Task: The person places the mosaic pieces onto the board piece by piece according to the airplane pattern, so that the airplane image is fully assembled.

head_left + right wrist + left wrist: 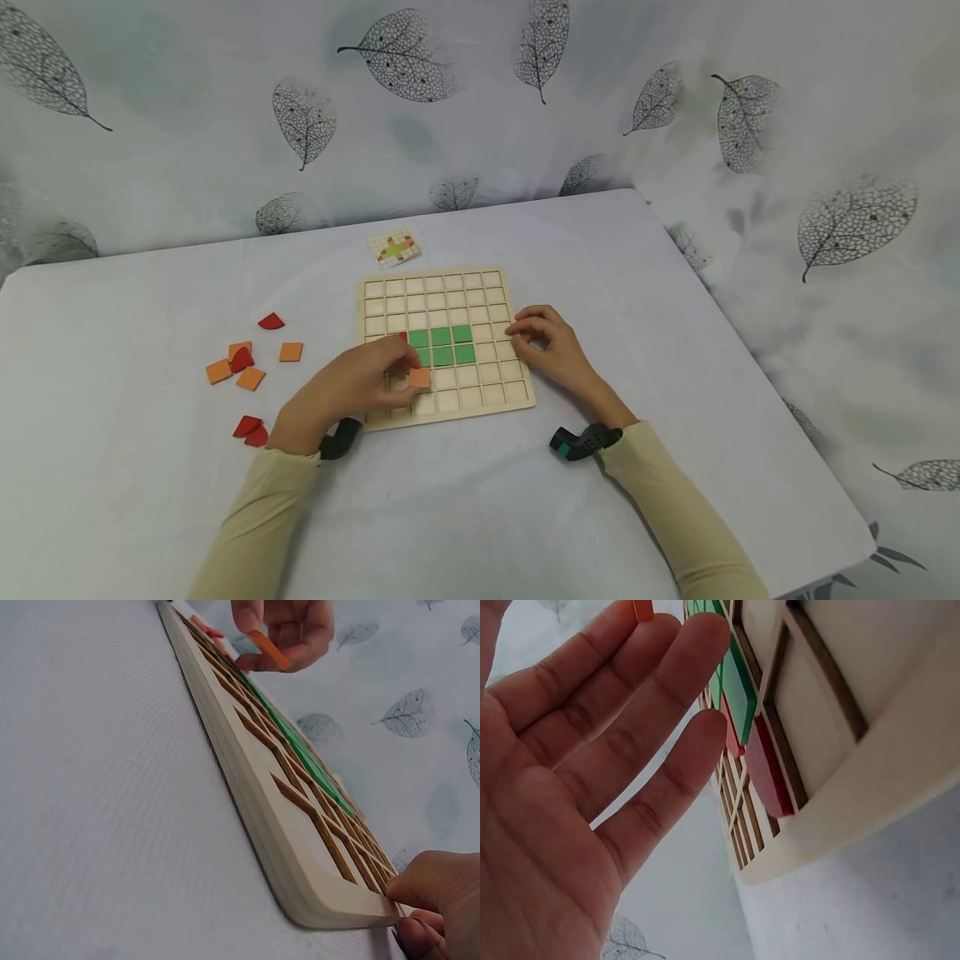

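A square wooden grid board [491, 374] lies flat with several green square tiles [442, 336] set in its middle cells. My left hand [341, 387] is over the board's left part and pinches an orange square tile [420, 378] between thumb and fingers, above the lower cells. Red pieces [767, 769] sit in cells beside the green ones in the left wrist view; from the head most of them are hidden behind the left hand. At the right edge my right hand [557, 350] grips the board's rim, thumb on top and fingers against the side.
Loose orange square tiles [291, 352] and red quarter-round pieces [271, 321] are scattered on the white table left of the board. Behind the board lies a small pattern card [394, 247]. A leaf-print curtain [465, 125] hangs along the table's far edge.
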A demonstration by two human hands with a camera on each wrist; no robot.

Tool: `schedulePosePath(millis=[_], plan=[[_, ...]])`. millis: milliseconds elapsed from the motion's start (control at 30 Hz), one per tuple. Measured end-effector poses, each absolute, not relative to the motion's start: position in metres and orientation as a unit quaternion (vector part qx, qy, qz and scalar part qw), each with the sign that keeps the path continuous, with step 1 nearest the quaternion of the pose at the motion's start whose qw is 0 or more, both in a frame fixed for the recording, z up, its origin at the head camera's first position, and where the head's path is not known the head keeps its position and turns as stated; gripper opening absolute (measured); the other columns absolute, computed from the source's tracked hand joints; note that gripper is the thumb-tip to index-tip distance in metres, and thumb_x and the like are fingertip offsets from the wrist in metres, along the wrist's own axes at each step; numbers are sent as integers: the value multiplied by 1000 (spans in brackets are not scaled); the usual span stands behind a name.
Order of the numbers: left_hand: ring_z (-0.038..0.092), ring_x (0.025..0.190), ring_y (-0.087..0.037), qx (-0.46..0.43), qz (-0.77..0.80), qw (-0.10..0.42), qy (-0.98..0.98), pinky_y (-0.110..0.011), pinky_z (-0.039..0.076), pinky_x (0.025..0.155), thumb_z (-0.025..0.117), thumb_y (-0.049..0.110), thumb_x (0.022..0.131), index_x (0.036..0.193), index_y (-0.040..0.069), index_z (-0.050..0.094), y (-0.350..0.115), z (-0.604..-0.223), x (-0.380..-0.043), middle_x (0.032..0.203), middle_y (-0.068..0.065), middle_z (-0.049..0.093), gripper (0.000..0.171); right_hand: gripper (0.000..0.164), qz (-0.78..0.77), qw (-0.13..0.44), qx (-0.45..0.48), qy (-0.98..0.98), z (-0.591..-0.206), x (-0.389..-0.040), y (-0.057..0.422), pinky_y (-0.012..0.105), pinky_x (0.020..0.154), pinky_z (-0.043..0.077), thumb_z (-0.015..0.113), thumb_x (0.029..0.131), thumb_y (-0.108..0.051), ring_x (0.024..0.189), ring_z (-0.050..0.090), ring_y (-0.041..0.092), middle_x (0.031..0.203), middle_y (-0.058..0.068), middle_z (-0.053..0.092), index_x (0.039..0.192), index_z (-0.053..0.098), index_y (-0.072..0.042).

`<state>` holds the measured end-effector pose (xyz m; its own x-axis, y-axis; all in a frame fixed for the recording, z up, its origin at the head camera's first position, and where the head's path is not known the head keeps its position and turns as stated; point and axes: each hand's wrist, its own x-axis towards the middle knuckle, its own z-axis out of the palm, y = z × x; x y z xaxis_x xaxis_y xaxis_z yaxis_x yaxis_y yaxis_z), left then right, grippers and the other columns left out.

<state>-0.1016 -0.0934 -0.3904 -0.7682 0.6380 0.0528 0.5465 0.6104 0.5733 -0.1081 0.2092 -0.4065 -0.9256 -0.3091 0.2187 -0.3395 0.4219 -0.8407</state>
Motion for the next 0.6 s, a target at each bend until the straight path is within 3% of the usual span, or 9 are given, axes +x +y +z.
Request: schedulePosePath(millis=[600], plan=[[61,79,-15,336,235,17,912,-34,51,73,71,20,81,98,9,68,-70,-397,-95,92,0,66,21,15,498,11,183,-847,-406,-108,208,42,82,48,62,88,9,88,57,31,119,29,53,101,68,12]])
